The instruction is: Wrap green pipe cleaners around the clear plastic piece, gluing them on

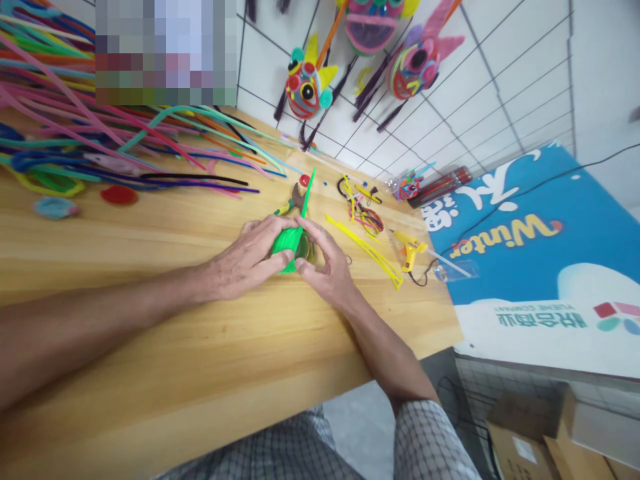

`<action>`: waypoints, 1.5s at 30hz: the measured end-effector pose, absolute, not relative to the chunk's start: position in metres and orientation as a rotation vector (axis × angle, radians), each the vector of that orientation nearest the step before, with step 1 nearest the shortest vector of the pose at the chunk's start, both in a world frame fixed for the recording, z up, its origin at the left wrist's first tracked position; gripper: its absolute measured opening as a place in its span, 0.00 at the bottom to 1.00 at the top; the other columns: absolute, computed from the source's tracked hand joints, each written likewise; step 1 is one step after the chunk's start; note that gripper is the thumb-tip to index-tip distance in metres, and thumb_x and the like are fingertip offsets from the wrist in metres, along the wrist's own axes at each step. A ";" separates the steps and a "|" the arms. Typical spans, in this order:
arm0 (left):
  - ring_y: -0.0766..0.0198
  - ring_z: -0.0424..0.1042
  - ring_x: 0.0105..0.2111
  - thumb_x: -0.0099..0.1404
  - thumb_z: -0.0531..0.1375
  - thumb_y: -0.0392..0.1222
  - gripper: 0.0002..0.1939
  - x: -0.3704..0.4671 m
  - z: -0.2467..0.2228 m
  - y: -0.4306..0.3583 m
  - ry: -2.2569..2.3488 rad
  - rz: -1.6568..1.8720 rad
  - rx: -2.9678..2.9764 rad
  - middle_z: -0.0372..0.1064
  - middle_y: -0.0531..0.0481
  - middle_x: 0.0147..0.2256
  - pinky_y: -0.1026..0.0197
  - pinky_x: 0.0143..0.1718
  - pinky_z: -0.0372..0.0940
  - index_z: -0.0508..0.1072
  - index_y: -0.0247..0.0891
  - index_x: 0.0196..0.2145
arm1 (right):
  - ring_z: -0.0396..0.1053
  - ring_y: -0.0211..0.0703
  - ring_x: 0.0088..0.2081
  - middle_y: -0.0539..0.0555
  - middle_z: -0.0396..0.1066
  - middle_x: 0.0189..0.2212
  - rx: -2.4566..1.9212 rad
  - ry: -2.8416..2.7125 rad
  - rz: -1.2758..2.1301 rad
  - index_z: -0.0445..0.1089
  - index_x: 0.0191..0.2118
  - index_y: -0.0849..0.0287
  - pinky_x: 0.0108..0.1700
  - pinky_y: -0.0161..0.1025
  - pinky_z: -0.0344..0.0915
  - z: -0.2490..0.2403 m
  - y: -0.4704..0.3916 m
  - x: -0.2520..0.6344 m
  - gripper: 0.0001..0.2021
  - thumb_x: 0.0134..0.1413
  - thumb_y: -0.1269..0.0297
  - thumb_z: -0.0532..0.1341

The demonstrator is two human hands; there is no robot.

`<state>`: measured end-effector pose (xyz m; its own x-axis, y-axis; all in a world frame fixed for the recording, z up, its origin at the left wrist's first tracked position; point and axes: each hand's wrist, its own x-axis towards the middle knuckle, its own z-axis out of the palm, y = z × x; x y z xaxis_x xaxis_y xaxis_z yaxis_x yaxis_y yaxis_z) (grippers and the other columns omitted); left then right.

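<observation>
Over the wooden table [190, 340], my left hand [250, 257] presses its fingers and thumb around a small green piece [286, 248] that looks made of fuzzy strips. My right hand [327, 263] grips the other side of the same piece, its thumb and index finger at the edge. One green strip [309, 190] sticks up and away between the two hands. Pliers with green and yellow handles [285, 209] lie just beyond my fingers, beside a small red disc [305, 180]. The underside of the green piece is hidden by my hands.
Many coloured fuzzy strips [165, 143] cover the back left. Yellow strips [370, 250] and a yellow glue gun [413, 250] with a cord lie right. Colourful masks [306, 87] hang on the white grid wall. A blue printed board [510, 267] adjoins the table; cardboard boxes [525, 427] are lower right.
</observation>
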<state>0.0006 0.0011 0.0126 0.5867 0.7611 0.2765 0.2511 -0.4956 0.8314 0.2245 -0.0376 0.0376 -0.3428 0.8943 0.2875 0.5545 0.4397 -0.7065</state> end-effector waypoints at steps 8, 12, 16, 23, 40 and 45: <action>0.41 0.67 0.67 0.76 0.53 0.53 0.27 0.001 0.013 0.000 0.797 0.840 2.038 0.70 0.41 0.66 0.35 0.71 0.61 0.67 0.44 0.68 | 0.65 0.55 0.75 0.57 0.68 0.74 -1.165 -2.097 0.547 0.62 0.76 0.49 0.76 0.58 0.66 0.036 -0.038 0.224 0.37 0.63 0.65 0.65; 0.42 0.67 0.67 0.76 0.53 0.53 0.27 0.001 0.012 0.000 0.792 0.841 2.044 0.70 0.42 0.65 0.36 0.71 0.61 0.66 0.44 0.68 | 0.65 0.55 0.75 0.57 0.68 0.74 -1.181 -2.108 0.532 0.62 0.76 0.49 0.76 0.59 0.67 0.036 -0.039 0.224 0.38 0.61 0.66 0.65; 0.42 0.67 0.66 0.76 0.53 0.52 0.26 0.001 0.012 0.000 0.798 0.840 2.056 0.70 0.42 0.65 0.36 0.71 0.61 0.66 0.45 0.67 | 0.66 0.55 0.74 0.57 0.68 0.74 -1.170 -2.115 0.511 0.62 0.76 0.50 0.75 0.58 0.67 0.035 -0.039 0.223 0.37 0.62 0.65 0.65; 0.40 0.69 0.65 0.75 0.53 0.53 0.28 0.002 0.012 -0.001 0.807 0.858 2.050 0.72 0.40 0.63 0.34 0.70 0.62 0.65 0.42 0.68 | 0.66 0.56 0.74 0.58 0.69 0.73 -1.143 -2.114 0.502 0.62 0.76 0.50 0.76 0.58 0.66 0.034 -0.038 0.223 0.36 0.64 0.63 0.65; 0.41 0.70 0.64 0.77 0.51 0.56 0.29 0.001 0.009 -0.001 0.804 0.863 2.064 0.72 0.39 0.63 0.36 0.67 0.63 0.64 0.41 0.69 | 0.66 0.55 0.74 0.57 0.69 0.73 -1.168 -2.120 0.467 0.62 0.76 0.47 0.77 0.59 0.64 0.035 -0.040 0.221 0.36 0.64 0.63 0.65; 0.40 0.70 0.64 0.78 0.50 0.56 0.30 0.001 0.007 -0.001 0.812 0.853 2.074 0.71 0.38 0.63 0.35 0.67 0.62 0.64 0.40 0.69 | 0.67 0.54 0.74 0.57 0.70 0.72 -1.155 -2.112 0.461 0.63 0.76 0.48 0.77 0.57 0.65 0.037 -0.040 0.221 0.35 0.65 0.62 0.65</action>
<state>0.0008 -0.0012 0.0069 0.5789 0.7567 0.3037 0.2654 -0.5270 0.8073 0.2206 -0.0404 0.0368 -0.3774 0.8388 0.3925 0.5989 0.5443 -0.5874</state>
